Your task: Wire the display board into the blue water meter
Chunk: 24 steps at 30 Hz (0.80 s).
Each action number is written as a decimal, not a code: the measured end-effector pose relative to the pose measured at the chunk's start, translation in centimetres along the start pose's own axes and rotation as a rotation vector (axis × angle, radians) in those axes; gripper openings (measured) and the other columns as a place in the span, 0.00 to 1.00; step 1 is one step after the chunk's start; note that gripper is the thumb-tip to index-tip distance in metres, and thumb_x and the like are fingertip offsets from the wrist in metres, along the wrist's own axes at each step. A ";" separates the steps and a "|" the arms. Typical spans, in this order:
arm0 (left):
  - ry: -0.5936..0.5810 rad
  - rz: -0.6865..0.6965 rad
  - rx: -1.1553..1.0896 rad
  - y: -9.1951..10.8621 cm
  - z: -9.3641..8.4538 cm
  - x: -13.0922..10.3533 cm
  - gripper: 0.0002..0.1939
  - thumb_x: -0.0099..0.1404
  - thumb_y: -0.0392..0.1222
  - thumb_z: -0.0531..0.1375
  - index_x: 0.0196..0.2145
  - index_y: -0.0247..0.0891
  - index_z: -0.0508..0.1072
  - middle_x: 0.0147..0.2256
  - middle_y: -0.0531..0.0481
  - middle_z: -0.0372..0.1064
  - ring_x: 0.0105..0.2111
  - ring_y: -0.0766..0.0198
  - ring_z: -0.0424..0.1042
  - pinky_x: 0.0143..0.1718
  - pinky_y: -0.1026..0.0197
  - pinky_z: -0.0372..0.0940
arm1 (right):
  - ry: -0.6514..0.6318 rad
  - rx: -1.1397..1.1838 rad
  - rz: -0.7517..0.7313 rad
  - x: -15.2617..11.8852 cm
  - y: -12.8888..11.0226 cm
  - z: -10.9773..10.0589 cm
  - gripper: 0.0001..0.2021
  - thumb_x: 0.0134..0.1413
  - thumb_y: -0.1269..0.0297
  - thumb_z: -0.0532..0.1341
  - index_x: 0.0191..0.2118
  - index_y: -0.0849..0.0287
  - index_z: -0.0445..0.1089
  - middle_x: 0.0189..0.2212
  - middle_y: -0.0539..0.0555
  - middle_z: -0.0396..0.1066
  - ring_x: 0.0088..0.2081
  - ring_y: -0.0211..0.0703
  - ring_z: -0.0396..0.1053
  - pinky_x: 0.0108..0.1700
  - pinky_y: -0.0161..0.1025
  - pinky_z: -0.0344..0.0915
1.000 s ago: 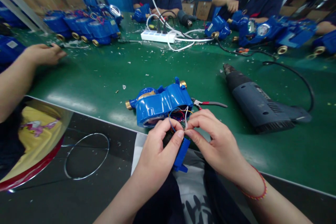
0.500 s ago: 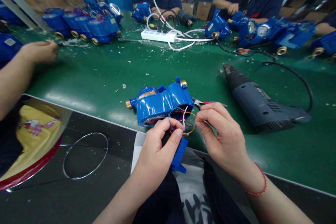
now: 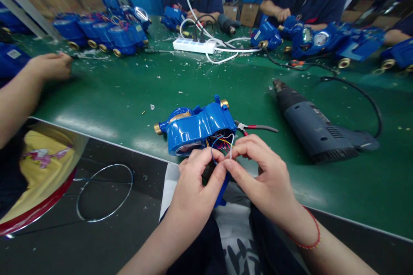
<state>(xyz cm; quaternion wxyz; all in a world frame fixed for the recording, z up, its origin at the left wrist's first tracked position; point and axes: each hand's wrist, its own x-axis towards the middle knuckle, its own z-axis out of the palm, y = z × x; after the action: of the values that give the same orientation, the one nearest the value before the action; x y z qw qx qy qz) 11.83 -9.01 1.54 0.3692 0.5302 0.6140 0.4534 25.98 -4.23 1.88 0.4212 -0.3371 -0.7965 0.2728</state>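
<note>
A blue meter housing [image 3: 201, 126] with brass pipe ends lies at the table's front edge. Thin wires [image 3: 222, 139], blue, white, yellow and red, come out of its open underside. My left hand [image 3: 198, 176] pinches the wires just in front of the housing. Against its fingertips, my right hand [image 3: 261, 174] pinches a white wire. Below the fingers hangs a blue plastic part [image 3: 222, 195], mostly hidden by my hands. Pliers with red and grey handles [image 3: 254, 127] lie just right of the housing.
A heat gun [image 3: 314, 124] lies on the green table [image 3: 106, 90] at the right, its cord curving behind. Further back stand a white power strip [image 3: 193, 46] and several blue meters [image 3: 124, 36]. A co-worker's hand [image 3: 53, 66] is at the left; two people sit opposite.
My right hand has moved left and slightly down to meet my left fingertips at the wires. The blue plastic part is now more hidden behind my hands.
</note>
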 end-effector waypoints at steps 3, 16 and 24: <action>0.009 0.008 0.030 -0.1 -0.1 -0.1 0.05 0.64 0.41 0.57 0.31 0.42 0.72 0.32 0.52 0.73 0.36 0.56 0.70 0.41 0.52 0.59 | 0.026 0.060 0.061 0.0 0.1 0.1 0.06 0.57 0.72 0.63 0.30 0.57 0.69 0.30 0.50 0.70 0.35 0.40 0.69 0.39 0.38 0.65; -0.075 0.030 -0.035 0.3 -1.0 0.5 0.06 0.63 0.39 0.58 0.28 0.39 0.71 0.27 0.55 0.70 0.30 0.64 0.66 0.35 0.61 0.58 | -0.011 0.072 -0.070 0.7 1.5 -0.2 0.07 0.56 0.77 0.64 0.30 0.60 0.69 0.29 0.49 0.70 0.34 0.37 0.69 0.39 0.33 0.64; -0.095 0.011 -0.017 0.0 -1.0 0.3 0.07 0.65 0.40 0.57 0.29 0.39 0.71 0.29 0.55 0.69 0.31 0.64 0.66 0.36 0.61 0.58 | 0.059 -0.166 -0.223 0.6 2.0 0.1 0.09 0.58 0.79 0.59 0.30 0.59 0.66 0.29 0.52 0.69 0.35 0.40 0.67 0.38 0.37 0.64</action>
<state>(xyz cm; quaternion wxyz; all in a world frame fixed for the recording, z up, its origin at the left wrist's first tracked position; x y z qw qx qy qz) 10.86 -8.86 1.85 0.3997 0.5514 0.5889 0.4351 26.23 -2.51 0.70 0.4430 -0.2882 -0.8360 0.1474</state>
